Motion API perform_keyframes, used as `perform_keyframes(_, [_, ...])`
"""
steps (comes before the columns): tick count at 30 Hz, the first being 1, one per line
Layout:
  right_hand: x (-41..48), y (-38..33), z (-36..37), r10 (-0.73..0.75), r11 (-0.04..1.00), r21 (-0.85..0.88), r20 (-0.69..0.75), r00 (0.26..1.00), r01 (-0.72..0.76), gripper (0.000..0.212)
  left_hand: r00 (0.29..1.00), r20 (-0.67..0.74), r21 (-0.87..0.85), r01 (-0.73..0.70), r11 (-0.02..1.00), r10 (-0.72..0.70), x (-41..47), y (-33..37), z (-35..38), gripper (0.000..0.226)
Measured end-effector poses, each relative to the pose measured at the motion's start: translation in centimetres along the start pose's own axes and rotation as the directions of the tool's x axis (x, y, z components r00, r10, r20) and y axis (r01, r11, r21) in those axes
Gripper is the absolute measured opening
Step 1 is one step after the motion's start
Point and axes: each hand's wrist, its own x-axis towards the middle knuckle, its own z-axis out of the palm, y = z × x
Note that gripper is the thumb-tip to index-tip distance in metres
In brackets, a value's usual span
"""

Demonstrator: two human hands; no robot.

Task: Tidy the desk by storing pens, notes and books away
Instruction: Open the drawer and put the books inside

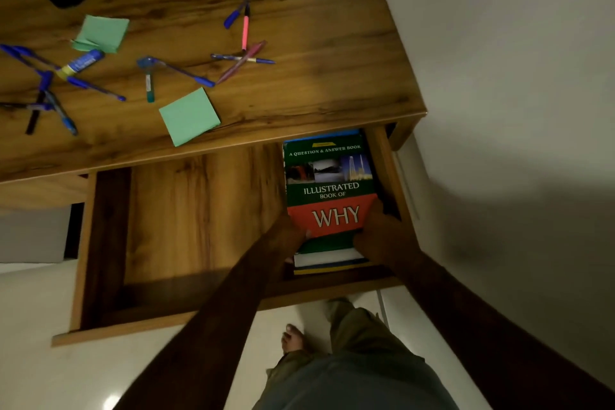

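- Wooden drawer (206,210) stands open, with books (327,263) piled by its right wall.
- The left hand (286,233) and right hand (382,238) grip the top book (332,190) at its near corners.
- Wide drawer floor shows left of the pile.

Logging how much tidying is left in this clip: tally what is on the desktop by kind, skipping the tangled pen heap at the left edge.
Green sticky-note pads: 2
Pens: 6
Total: 8
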Motion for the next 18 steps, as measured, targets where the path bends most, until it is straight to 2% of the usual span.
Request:
perform_keyframes(3, [0.1, 0.3, 0.4, 0.007, 1.000, -0.021, 0.027, 1.000, -0.007, 0.074, 0.999, 0.015, 0.052, -0.034, 0.998, 0.033, 0.6, -0.7, 0.6, 0.043])
perform_keyframes(6, [-0.4, -0.2, 0.3, 0.048, 0.984, -0.174, 0.091, 0.995, -0.032, 0.043, 0.997, 0.038, 0.031, -0.063, 0.997, 0.062, 1.0, -0.9, 0.8, 0.050])
perform_keyframes(7, [-0.4, -0.5, 0.4, 0.037, 0.972, -0.234, 0.082, 0.996, -0.017, 0.039, 0.997, 0.037, 0.018, -0.069, 0.997, 0.069, 0.9, -0.8, 0.9, 0.052])
perform_keyframes(11, [-0.8, -1.2, 0.9, -0.101, 0.905, -0.417, -0.008, 0.995, 0.088, 0.050, 0.986, 0.050, 0.058, -0.162, 0.985, 0.159, 0.6, -0.8, 1.2, 0.054])
perform_keyframes(14, [-0.6, -1.0, 2.2, -0.228, 0.836, -0.492, 0.087, 0.970, 0.241, 0.066, 0.969, -0.012, 0.258, -0.235, 0.937, 0.246, 2.1, -2.1, 2.0, 0.065])
perform_keyframes(16, [-0.6, -0.9, 2.7, -0.213, 0.819, -0.511, 0.152, 0.965, 0.261, 0.071, 0.968, -0.077, 0.349, -0.198, 0.916, 0.238, 4.1, -3.5, 2.2, 0.071])
perform_keyframes(18, [-0.5, -0.9, 2.8, -0.185, 0.823, -0.511, 0.168, 0.968, 0.246, 0.070, 0.965, -0.107, 0.444, -0.168, 0.880, 0.238, 2.3, -2.3, 1.8, 0.061])
